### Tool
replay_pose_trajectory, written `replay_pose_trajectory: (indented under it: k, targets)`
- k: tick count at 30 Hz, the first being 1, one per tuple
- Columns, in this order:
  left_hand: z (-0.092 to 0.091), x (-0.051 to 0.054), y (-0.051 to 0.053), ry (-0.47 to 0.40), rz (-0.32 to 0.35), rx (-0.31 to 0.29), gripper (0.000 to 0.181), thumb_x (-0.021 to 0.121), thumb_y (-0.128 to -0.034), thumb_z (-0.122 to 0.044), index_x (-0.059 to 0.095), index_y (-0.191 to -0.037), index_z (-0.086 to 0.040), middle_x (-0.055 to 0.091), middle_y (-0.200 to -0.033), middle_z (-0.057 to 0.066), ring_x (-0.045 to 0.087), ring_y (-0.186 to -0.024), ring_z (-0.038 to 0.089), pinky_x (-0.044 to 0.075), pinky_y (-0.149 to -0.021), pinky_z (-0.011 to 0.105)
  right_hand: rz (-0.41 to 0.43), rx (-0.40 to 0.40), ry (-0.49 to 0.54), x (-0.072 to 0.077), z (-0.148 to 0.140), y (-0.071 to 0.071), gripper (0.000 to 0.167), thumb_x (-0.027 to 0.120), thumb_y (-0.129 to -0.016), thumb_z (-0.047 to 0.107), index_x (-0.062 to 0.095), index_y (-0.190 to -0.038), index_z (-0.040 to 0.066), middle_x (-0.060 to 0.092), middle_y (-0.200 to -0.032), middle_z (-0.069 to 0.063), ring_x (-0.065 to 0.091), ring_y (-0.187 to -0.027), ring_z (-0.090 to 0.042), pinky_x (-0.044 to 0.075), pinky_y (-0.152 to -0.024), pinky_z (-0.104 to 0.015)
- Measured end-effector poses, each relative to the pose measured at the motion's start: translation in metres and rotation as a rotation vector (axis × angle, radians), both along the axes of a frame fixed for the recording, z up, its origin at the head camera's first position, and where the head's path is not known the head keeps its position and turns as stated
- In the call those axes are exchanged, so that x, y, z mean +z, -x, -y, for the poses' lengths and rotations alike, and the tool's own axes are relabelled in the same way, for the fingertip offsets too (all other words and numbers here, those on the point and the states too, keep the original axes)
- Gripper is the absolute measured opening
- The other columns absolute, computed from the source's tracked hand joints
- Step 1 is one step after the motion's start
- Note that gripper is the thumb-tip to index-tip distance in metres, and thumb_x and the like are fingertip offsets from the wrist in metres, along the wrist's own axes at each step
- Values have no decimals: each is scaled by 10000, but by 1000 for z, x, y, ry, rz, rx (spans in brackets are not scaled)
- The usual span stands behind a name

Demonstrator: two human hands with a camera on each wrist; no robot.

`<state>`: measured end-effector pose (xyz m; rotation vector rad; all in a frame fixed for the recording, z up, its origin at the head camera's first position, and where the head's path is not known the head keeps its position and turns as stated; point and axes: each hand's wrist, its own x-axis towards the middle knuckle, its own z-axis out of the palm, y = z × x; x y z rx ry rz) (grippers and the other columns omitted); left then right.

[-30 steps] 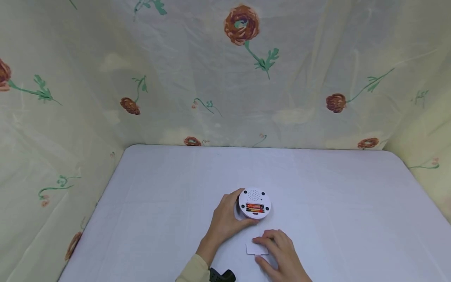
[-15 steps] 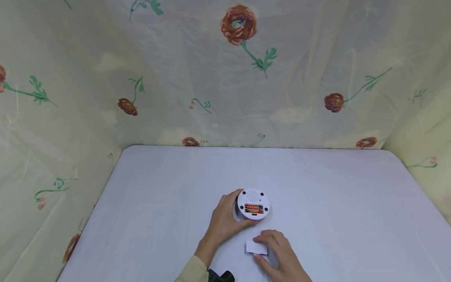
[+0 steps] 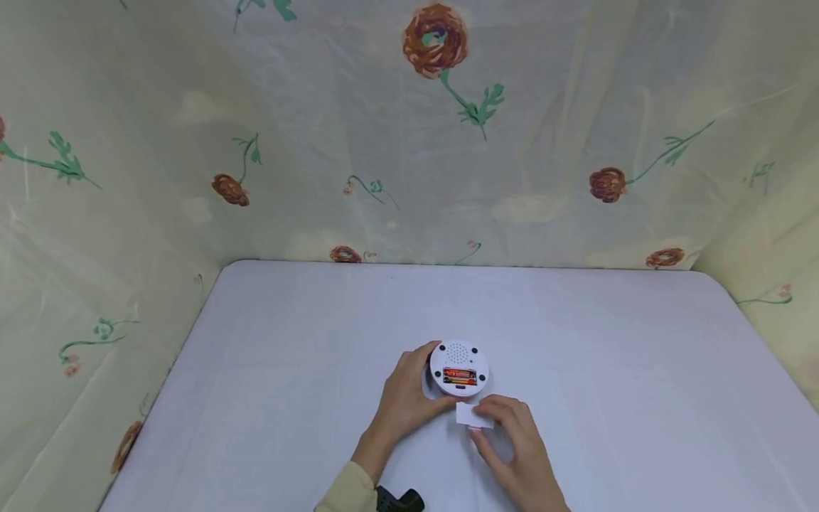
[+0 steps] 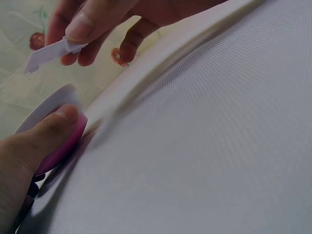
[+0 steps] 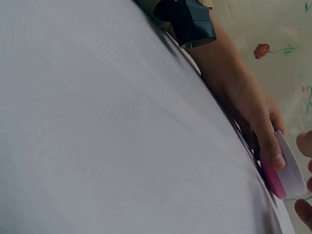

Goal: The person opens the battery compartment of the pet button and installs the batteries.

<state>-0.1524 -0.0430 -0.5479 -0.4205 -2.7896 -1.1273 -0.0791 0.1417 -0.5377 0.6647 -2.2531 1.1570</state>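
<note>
A round white device [image 3: 457, 353] with a pink side lies with its underside up on the table. Two red-and-orange batteries [image 3: 459, 376] sit side by side in its uncovered compartment; several dark feet and a patch of small holes surround it. My left hand [image 3: 406, 398] grips the device's left edge, thumb at the near side. Between thumb and fingers, my right hand [image 3: 517, 444] pinches a small white battery cover [image 3: 466, 413], just in front of the device. In the left wrist view the cover [image 4: 46, 56] is raised, tilted and apart from the device [image 4: 53, 100].
A white cloth covers the table [image 3: 307, 320], which has rounded far corners. Behind and at both sides hangs a pale flowered curtain [image 3: 525, 156]. A black wrist mount [image 3: 400, 500] shows beside the left sleeve [image 3: 350, 488].
My right hand has lifted the battery cover off the table and brought it forward, close to the device. The left hand keeps its grip, and the device stays in place.
</note>
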Motion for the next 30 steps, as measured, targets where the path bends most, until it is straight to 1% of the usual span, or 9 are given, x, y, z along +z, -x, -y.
replay_pose_trajectory:
  k: [4, 8, 12, 17, 21, 25, 28, 30]
  targets:
    - [0, 0, 0, 14, 1, 8, 896, 831, -661, -446, 414, -1409, -184, 560, -1299, -27, 521, -1157, 127, 491, -951, 348, 1, -55, -18, 3, 3, 2, 322, 745, -773, 90, 642, -1078, 104, 599, -1119, -92, 462, -1075, -153, 325, -953, -114]
    - [0, -2, 0, 26, -14, 13, 881, 840, -665, -387, 411, -1408, -189, 562, -1297, -28, 522, -1143, 126, 497, -934, 334, 38, -89, -43, 6, 6, 5, 355, 761, -726, 31, 651, -1052, 121, 596, -1151, -49, 452, -1077, -144, 306, -957, -113]
    - [-1, -4, 0, 34, -20, 18, 878, 843, -663, -348, 408, -1410, -197, 562, -1305, -29, 523, -1140, 124, 500, -928, 329, 65, -118, -64, 6, 8, 10, 328, 766, -732, 30, 658, -1023, 135, 595, -1167, -18, 455, -1065, -144, 300, -959, -119]
    - [-1, -3, 0, 36, -30, 18, 880, 843, -660, -355, 410, -1410, -194, 564, -1312, -27, 526, -1136, 123, 503, -923, 326, 93, -131, -81, 4, 9, 14, 280, 767, -742, 48, 664, -986, 139, 605, -1157, -5, 460, -1059, -136, 293, -967, -111]
    - [0, -2, 0, 35, -43, 13, 883, 844, -657, -373, 416, -1405, -184, 565, -1311, -21, 526, -1134, 129, 506, -915, 330, 63, -131, -83, 4, 10, 16, 261, 767, -734, 43, 673, -963, 123, 623, -1136, -19, 473, -1047, -147, 300, -967, -118]
    - [1, -2, 1, 28, -51, 3, 888, 833, -660, -441, 424, -1401, -171, 564, -1310, -20, 525, -1142, 133, 504, -919, 341, 35, -127, -86, 5, 12, 20, 250, 766, -738, 41, 675, -957, 120, 638, -1141, -22, 482, -1046, -154, 310, -970, -127]
    - [1, -2, 2, 20, -30, -5, 889, 810, -668, -497, 423, -1402, -178, 554, -1322, -36, 515, -1155, 124, 496, -935, 340, 28, -124, -86, 6, 14, 22, 252, 771, -732, 34, 678, -949, 124, 653, -1135, -14, 482, -1044, -154, 309, -967, -132]
    - [1, -3, 1, 13, -13, -9, 887, 805, -670, -504, 422, -1403, -184, 549, -1328, -45, 509, -1161, 119, 492, -944, 339, 26, -123, -84, 5, 15, 23, 253, 774, -728, 30, 681, -943, 127, 663, -1123, -7, 481, -1041, -154, 307, -966, -135]
